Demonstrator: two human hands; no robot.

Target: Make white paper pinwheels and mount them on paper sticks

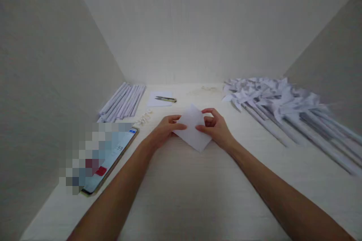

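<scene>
Both hands (166, 130) (217, 128) gripping paper sheet (194, 128)

A small paper-craft workstation: a walled white desk (181, 196) with piled paper pinwheels (271, 96) and rolled sticks (123, 101)

Both bare forearms extend forward from the lower corners and converge toward the centre. The left hand (165, 128) lies palm-down, fingers curled inward, thumb pointing right. The right hand (217, 128) faces it, fingers bent, thumb and forefinger pinched together. The two hands are near each other, not touching.
</scene>
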